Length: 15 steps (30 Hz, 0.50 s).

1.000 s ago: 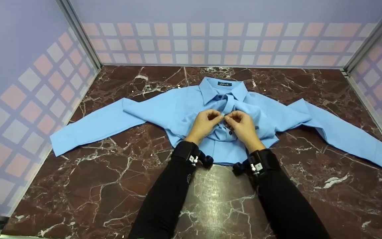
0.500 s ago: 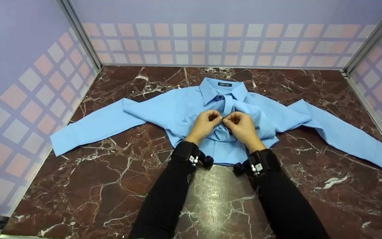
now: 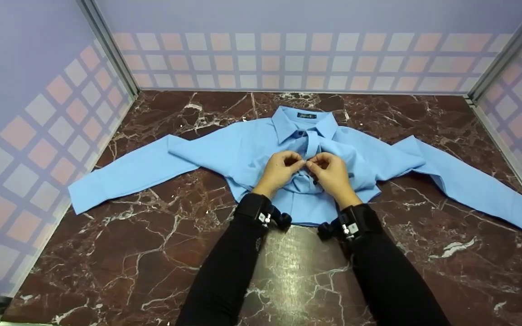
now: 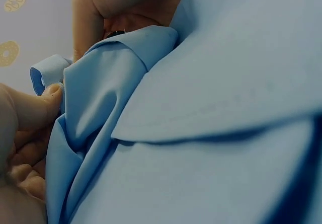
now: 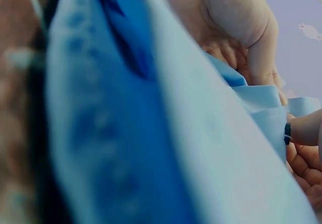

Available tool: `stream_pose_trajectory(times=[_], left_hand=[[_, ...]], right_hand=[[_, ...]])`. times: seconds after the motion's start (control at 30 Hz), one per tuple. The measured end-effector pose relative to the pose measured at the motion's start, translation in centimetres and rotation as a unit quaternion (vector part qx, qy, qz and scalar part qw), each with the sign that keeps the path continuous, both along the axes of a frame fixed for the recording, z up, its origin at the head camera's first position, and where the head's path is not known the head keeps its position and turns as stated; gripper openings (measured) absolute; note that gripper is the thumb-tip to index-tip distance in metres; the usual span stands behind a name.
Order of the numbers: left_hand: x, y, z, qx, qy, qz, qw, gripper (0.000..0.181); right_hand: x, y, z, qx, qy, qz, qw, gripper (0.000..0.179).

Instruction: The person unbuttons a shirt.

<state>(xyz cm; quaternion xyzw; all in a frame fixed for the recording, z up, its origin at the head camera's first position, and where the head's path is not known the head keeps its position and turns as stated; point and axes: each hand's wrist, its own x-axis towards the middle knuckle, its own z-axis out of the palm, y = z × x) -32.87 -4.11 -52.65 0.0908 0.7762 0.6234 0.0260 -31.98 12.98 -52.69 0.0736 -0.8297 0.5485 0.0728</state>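
Pinching a light-blue shirt at its front, the left hand and right hand are meeting below its collar; the shirt is lying spread across the marble surface.

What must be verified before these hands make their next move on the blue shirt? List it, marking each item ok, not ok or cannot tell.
1. Left hand pinching the blue shirt at its front: ok.
2. Right hand touching the dark button: ok, seen in the right wrist view.
3. That button through a buttonhole: cannot tell, the hands hide the spot.
4. Shirt front flat: not ok, bunched around the hands.
5. Shirt sleeves out of the way: ok, spread to both sides on the marble tabletop.
6. Collar clear of the hands: ok, beyond them.
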Motion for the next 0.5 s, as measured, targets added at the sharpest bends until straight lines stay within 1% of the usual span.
stream_pose_trajectory(times=[0.13,0.23,0.4,0.5], left_hand=[[-0.04,0.07,0.05,-0.010,0.001,-0.004,0.9999,0.013],[-0.11,0.07,0.02,-0.011,0.010,-0.005,0.9999,0.012],[-0.01,-0.07,-0.03,-0.005,0.019,0.001,0.9998,0.011],[0.07,-0.13,-0.02,-0.002,0.019,-0.001,0.9998,0.011]], right_hand=[[-0.12,0.26,-0.03,0.006,-0.004,0.004,1.0000,0.012],[-0.22,0.38,-0.06,0.011,-0.007,0.004,0.9999,0.012],[-0.31,0.37,-0.23,-0.009,-0.008,0.014,0.9998,0.013],[-0.34,0.43,-0.34,-0.010,-0.004,0.022,0.9997,0.012]])
